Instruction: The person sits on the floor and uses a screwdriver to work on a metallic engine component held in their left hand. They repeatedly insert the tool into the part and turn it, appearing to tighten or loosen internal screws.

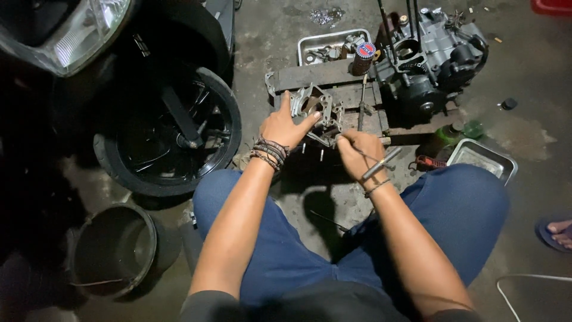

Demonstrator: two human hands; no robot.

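The motorcycle at the left is cut off by the frame and lost in shadow, only its headlight and black front wheel readable, while the grey engine block on the wooden pallet stands clearer beyond the knees. On that pallet, just ahead of the person, lies a small pale metal casting with open bores and ragged edges, its near side hidden. The left hand rests spread across it, and the right hand is closed around a thin metal tool, probably a driver, tip hidden.
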